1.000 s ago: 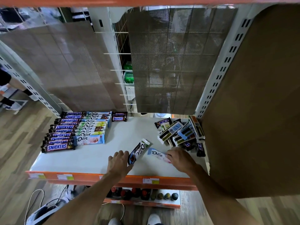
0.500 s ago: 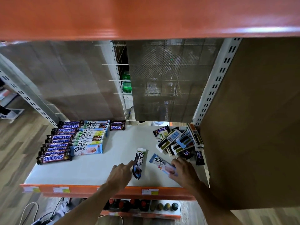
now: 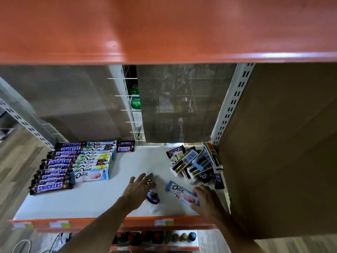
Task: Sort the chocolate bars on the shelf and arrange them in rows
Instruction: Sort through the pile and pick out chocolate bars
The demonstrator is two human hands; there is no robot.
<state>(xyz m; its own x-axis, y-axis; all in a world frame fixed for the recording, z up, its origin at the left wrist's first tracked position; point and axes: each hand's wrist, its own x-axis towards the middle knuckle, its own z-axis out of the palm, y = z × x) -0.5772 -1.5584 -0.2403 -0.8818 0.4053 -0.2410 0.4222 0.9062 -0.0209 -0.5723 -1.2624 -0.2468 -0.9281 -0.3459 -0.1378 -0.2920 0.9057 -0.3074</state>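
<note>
On the white shelf (image 3: 102, 199), my left hand (image 3: 138, 189) lies with straight fingers over a white-and-dark Dove bar (image 3: 154, 198), covering its far half. My right hand (image 3: 206, 199) grips the near end of a light-blue Dove bar (image 3: 179, 193) that lies flat and angled to the left. At the left stand a row of Snickers bars (image 3: 52, 172) and a row of Dove bars (image 3: 93, 161) beside it. One Snickers bar (image 3: 125, 146) lies apart at the back. A loose heap of mixed bars (image 3: 197, 164) fills the right back corner.
An orange upper shelf edge (image 3: 164, 33) hangs low across the top of the view. A brown cardboard panel (image 3: 282, 152) walls the right side. Mesh panels (image 3: 182, 103) close the back. Bottles (image 3: 155, 237) stand on the shelf below the orange front rail (image 3: 82, 222).
My left hand has slid forward over the white-and-dark Dove bar, which turned to point away from me. The light-blue bar shifted slightly under my right hand. The camera tilted down beneath the upper shelf.
</note>
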